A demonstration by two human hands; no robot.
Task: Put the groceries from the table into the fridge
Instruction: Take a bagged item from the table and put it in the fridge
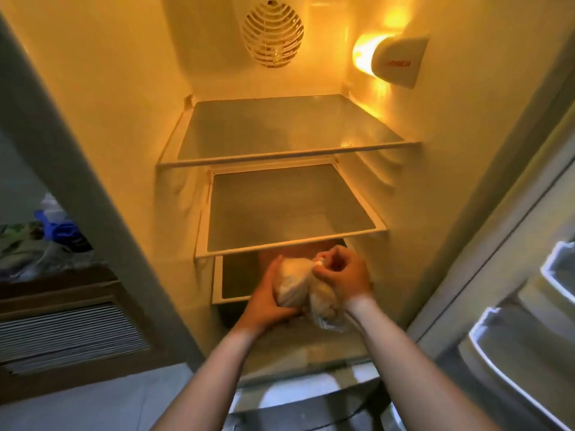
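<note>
The fridge stands open in front of me, lit yellow inside, with glass shelves one above the other. Its top shelf (pixel 289 150) and middle shelf (pixel 292 241) are bare. Both my hands hold a clear plastic bag of pale food (pixel 295 284) just in front of the lower shelf (pixel 230 290). My left hand (pixel 267 303) cups the bag from below and the left. My right hand (pixel 342 275) grips the bag's gathered top. What exactly is in the bag I cannot tell.
The fridge door (pixel 513 306) hangs open at the right with white door bins. A lamp housing (pixel 395 60) glows on the right wall and a round vent (pixel 272 34) sits at the back. A cluttered counter (pixel 46 244) with a blue item lies left, over a cabinet.
</note>
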